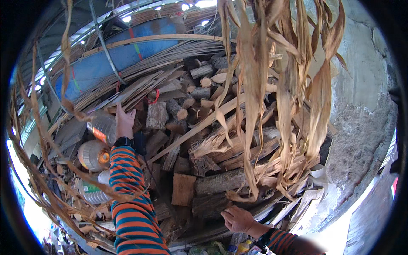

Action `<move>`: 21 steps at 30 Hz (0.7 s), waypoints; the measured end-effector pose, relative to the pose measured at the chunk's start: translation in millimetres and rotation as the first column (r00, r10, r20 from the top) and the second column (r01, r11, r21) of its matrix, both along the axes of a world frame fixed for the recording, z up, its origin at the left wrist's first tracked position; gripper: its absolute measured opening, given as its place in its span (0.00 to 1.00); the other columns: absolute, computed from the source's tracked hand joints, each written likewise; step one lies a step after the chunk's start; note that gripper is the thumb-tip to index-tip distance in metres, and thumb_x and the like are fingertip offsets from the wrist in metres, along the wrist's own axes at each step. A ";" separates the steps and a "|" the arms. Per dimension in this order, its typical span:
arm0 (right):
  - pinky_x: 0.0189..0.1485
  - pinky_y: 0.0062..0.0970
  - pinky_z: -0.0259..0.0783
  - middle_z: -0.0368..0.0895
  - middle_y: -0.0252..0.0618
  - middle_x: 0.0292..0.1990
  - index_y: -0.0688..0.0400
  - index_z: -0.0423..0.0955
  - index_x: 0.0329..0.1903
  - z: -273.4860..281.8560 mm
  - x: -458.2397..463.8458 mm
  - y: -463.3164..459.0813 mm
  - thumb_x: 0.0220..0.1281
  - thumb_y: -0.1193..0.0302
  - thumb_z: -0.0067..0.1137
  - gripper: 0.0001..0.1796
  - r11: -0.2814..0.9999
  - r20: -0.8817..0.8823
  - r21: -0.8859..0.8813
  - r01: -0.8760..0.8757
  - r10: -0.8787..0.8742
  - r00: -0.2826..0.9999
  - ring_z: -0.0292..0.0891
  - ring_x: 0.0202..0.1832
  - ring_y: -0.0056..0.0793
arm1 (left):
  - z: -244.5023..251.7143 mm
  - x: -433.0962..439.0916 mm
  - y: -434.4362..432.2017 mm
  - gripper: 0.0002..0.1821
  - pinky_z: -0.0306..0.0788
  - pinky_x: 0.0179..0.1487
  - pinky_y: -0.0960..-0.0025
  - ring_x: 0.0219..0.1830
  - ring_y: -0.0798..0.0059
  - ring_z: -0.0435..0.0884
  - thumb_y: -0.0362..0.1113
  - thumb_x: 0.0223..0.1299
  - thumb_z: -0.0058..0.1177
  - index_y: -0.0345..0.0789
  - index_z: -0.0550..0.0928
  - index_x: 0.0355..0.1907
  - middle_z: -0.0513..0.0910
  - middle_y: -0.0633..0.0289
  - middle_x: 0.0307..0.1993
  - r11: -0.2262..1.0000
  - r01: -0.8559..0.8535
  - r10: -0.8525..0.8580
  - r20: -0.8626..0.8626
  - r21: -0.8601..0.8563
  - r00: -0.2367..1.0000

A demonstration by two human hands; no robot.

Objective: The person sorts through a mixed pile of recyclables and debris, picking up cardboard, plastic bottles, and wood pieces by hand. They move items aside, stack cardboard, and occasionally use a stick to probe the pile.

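My left hand [125, 122] reaches over the woodpile, its index finger and thumb apart, with nothing visible in its grasp. It is at the near end of a bundle of thin wooden strips [140, 91], just right of a clear plastic bottle [106, 127] with an orange label; whether it touches either is unclear. Lower right, my right hand [237, 219] is held palm down with curled fingers, close to the split logs [210, 205]. Its fingertips are hidden, so I cannot see whether it grips anything. Chopped firewood [157, 116] is heaped between both hands.
Dry corn leaves [255, 95] hang in front of the pile at right, and dry stalks [41, 127] cross the left. More plastic bottles [94, 156] lie beside my left forearm. A long wooden batten [197, 129] slants across the logs. Behind stands a blue panel [105, 60]; a plaster wall [357, 127] bounds the right.
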State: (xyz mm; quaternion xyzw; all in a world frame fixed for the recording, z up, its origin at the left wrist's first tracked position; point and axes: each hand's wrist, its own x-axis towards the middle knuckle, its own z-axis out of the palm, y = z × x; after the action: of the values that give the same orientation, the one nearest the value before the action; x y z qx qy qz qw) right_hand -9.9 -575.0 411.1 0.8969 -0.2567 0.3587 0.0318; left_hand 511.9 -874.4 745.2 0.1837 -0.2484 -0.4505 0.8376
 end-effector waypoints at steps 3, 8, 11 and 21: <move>0.48 0.39 0.77 0.75 0.43 0.41 0.61 0.75 0.51 -0.7 -1.4 2.4 0.55 0.70 0.64 0.20 0.999 0.001 0.049 0.008 -0.008 1.000 0.76 0.46 0.43 | -11.4 22.4 -27.5 0.31 0.73 0.67 0.51 0.67 0.53 0.71 0.55 0.69 0.59 0.42 0.72 0.68 0.75 0.56 0.65 0.999 -0.029 0.028 -0.028 -0.039 0.999; 0.44 0.43 0.75 0.78 0.40 0.42 0.59 0.78 0.49 -10.7 5.7 -1.9 0.56 0.70 0.65 0.17 1.000 0.142 -0.005 -0.002 0.003 0.990 0.76 0.43 0.45 | -35.9 19.8 -28.5 0.25 0.75 0.65 0.47 0.63 0.52 0.75 0.49 0.71 0.58 0.38 0.75 0.64 0.78 0.56 0.61 0.932 -0.056 0.206 0.395 -0.359 0.896; 0.39 0.41 0.78 0.79 0.39 0.41 0.57 0.80 0.49 -17.3 7.9 -5.8 0.53 0.70 0.66 0.18 0.999 0.174 -0.044 0.014 -0.006 0.985 0.78 0.40 0.42 | -27.2 22.3 -23.0 0.24 0.76 0.64 0.46 0.62 0.51 0.76 0.47 0.71 0.58 0.37 0.75 0.63 0.78 0.54 0.61 0.956 -0.052 0.127 0.248 -0.288 0.960; 0.38 0.33 0.80 0.81 0.37 0.38 0.57 0.83 0.46 -7.7 5.3 -1.8 0.53 0.70 0.67 0.15 0.997 0.080 -0.051 0.052 -0.047 0.996 0.80 0.37 0.35 | -23.1 45.7 -19.4 0.42 0.82 0.61 0.63 0.64 0.57 0.75 0.09 0.31 0.43 0.26 0.73 0.62 0.70 0.50 0.62 0.854 -0.329 0.514 0.746 -0.403 0.423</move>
State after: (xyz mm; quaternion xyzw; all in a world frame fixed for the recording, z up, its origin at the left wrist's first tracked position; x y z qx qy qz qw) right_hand -4.6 -576.8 403.4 0.8743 -0.2704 0.3995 0.0542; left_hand 557.6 -893.8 722.1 0.3482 -0.6035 -0.0552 0.7152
